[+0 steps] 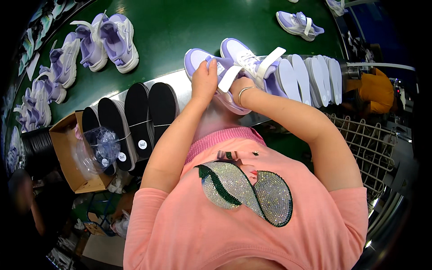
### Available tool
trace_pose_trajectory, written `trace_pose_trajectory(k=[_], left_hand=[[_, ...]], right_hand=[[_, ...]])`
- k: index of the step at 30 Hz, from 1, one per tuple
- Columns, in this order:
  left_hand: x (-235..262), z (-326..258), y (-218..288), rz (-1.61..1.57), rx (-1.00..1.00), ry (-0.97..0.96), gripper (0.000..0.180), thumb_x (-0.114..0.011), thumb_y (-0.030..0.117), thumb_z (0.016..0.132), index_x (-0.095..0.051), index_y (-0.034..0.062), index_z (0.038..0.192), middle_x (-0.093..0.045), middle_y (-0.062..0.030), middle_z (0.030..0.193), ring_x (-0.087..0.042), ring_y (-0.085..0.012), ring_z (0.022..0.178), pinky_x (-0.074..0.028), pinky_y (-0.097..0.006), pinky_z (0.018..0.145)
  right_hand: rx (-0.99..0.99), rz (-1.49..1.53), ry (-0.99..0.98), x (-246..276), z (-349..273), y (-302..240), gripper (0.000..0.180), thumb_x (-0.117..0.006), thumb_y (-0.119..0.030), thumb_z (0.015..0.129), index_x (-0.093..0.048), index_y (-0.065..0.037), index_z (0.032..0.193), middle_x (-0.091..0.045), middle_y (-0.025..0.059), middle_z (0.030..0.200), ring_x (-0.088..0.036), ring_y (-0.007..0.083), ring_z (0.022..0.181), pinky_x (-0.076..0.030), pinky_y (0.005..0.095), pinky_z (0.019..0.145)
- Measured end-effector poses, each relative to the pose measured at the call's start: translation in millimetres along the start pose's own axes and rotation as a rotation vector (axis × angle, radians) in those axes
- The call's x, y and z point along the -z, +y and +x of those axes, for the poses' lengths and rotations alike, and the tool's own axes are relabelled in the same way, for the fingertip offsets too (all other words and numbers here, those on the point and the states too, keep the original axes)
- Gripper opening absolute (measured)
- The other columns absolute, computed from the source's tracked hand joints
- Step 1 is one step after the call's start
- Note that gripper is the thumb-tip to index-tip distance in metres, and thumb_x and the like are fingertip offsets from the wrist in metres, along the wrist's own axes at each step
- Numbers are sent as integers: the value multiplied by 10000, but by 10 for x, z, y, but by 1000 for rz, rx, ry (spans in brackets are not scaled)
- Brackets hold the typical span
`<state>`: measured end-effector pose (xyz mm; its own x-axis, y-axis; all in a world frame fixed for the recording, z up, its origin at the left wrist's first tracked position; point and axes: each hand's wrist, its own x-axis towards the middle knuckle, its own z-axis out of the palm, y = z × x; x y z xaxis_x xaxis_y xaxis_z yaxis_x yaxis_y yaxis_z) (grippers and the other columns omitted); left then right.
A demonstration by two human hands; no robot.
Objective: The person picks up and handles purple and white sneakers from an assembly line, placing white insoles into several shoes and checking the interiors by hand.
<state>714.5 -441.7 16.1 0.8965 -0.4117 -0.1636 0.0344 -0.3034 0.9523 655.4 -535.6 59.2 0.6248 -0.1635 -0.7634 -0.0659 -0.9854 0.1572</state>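
Note:
A lavender and white sneaker [194,58] with its white strap [230,79] loose lies before me at the edge of the green table. My left hand [205,81] grips its upper by the tongue, thumb on top. Reaching into the shoe's opening at the heel end is my right hand [243,86], a bracelet on its wrist; its fingers are hidden inside. A matching sneaker [238,50] sits against it on the right, strap undone. Pale lavender insoles [288,80] stand in a row beside that shoe.
Black insoles [137,108] in tied bundles stand at the left table edge. Beside them a cardboard box [64,148] holds clear plastic. More sneakers [118,42] line the green table [180,22]; one sneaker [300,25] lies far right. A wire basket [364,144] is at right.

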Motion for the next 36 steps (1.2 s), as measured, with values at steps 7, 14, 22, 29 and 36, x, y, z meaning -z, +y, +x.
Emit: trace_pose_trajectory(k=[7, 14, 22, 29, 36], left_hand=[[-17, 27, 0, 122, 7, 42, 402, -401, 363, 830, -502, -18, 750, -548, -231, 677, -531, -389, 669, -410, -428, 609], [-53, 5, -23, 126, -3, 61, 384, -413, 363, 830, -494, -5, 756, -546, -195, 628, -539, -353, 609, -414, -400, 560], [-104, 4, 150, 105, -41, 32, 307, -453, 291, 836, -514, -10, 836, -517, -108, 571, -476, -148, 517, -382, -296, 479], [402, 152, 155, 127, -110, -91, 271, -471, 282, 847, -514, 29, 760, -480, 11, 619, -423, -68, 576, -348, -205, 502], [367, 133, 866, 162, -474, 411, 221, -515, 185, 824, -554, -11, 917, -557, -57, 850, -505, -123, 736, -412, -246, 675]], right_hand=[[202, -43, -135, 103, -284, 147, 264, -505, -162, 705, -559, -57, 941, -610, 138, 850, -587, 263, 821, -425, 376, 743], [343, -62, -204, -81, -416, 227, 355, -496, -200, 712, -522, -32, 1023, -585, 131, 975, -550, 231, 944, -253, 432, 865], [391, 158, -42, -232, -451, 267, 329, -468, -136, 710, -512, -22, 1015, -584, 148, 940, -556, 264, 902, -276, 447, 867], [493, 886, 827, -458, -867, 1019, 292, -495, -233, 767, -542, -50, 989, -571, 146, 901, -531, 268, 856, -361, 377, 812], [-534, 550, 707, -1440, -744, 2237, 337, -600, -246, 700, -506, -32, 943, -538, 148, 962, -501, 312, 908, -424, 395, 762]])
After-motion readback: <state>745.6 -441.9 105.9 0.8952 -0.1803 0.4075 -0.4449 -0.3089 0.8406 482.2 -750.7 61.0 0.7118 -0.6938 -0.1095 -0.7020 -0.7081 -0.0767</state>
